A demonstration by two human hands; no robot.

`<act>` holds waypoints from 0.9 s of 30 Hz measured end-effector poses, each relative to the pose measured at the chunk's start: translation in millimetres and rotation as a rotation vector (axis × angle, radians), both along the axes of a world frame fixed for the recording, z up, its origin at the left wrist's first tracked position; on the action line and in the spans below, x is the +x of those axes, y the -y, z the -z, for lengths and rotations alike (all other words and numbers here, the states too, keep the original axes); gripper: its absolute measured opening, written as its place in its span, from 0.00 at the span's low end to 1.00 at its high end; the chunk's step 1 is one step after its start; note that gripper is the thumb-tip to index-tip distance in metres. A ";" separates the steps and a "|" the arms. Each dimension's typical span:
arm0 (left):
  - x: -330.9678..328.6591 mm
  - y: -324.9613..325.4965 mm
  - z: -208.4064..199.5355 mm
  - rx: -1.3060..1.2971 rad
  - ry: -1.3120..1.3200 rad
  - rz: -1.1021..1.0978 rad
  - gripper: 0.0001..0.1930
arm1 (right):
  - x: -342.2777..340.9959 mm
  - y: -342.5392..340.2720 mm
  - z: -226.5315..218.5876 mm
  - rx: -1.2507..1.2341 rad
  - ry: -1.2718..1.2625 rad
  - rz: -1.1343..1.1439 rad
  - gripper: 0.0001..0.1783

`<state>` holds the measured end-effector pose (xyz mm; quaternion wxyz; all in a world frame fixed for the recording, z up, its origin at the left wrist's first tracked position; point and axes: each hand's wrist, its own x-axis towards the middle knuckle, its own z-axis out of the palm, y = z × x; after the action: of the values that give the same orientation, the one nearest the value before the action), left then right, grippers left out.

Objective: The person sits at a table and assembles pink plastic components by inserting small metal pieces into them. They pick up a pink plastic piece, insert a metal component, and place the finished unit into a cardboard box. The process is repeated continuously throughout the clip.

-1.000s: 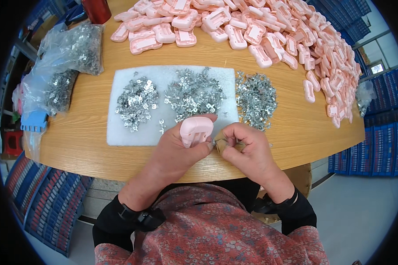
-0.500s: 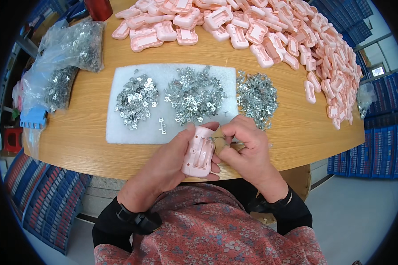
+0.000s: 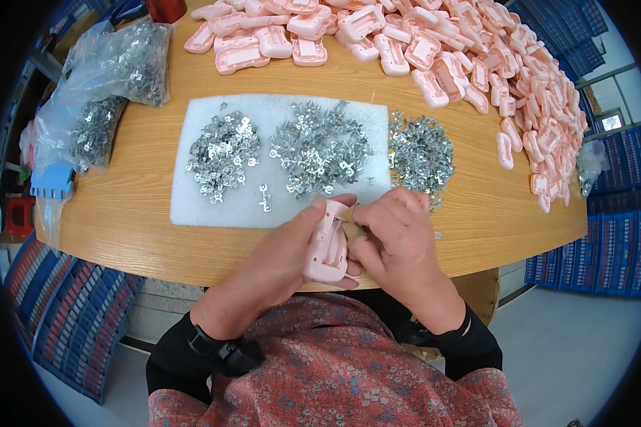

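My left hand holds a pale pink plastic casing with its hollow side facing up, showing an oblong battery-type compartment and small round holes. My right hand is closed in a pinch at the casing's upper right edge. Tan coverings wrap its thumb and finger tips. What sits between those tips is hidden. Just beyond the hands, a white foam sheet carries two heaps of small silvery metal clips, a left heap and a middle heap. One loose metal clip lies between them.
A third heap of metal pieces lies right of the foam. Many pink casings are piled along the far and right table edge. Plastic bags of metal parts lie at the left, near a red cylinder. Blue racks stand beyond the table.
The casing has shifted slightly right and tilted in my left hand. My right fingertips have moved in against its upper part, and a thin metal piece seen by them before is now hidden.
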<state>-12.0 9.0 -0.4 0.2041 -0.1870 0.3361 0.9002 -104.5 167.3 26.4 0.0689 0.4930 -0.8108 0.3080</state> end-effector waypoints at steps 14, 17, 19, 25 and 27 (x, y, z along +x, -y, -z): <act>8.6 -4.6 2.9 -0.393 -0.218 -0.053 0.25 | -5.6 -17.2 -5.8 -0.206 1.303 0.017 0.15; 11.0 -0.3 1.9 -0.673 -0.377 -0.019 0.22 | -4.5 -19.8 -1.7 -0.178 1.292 0.061 0.15; 10.4 -1.5 -4.4 -0.773 -0.406 -0.021 0.20 | -1.3 -18.5 -0.8 -0.175 1.284 0.086 0.13; 10.0 2.8 -18.9 -1.045 -0.443 0.119 0.20 | 6.1 -14.1 -8.2 -0.188 1.332 0.092 0.13; 12.2 4.6 -11.0 -0.823 -0.371 0.066 0.20 | 4.8 -15.0 -12.4 -0.223 1.406 0.049 0.14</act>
<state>0.2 4.4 10.6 0.0780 -0.0773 0.7026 0.7031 -99.8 182.4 38.7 -0.4136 0.1491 -0.6377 0.6325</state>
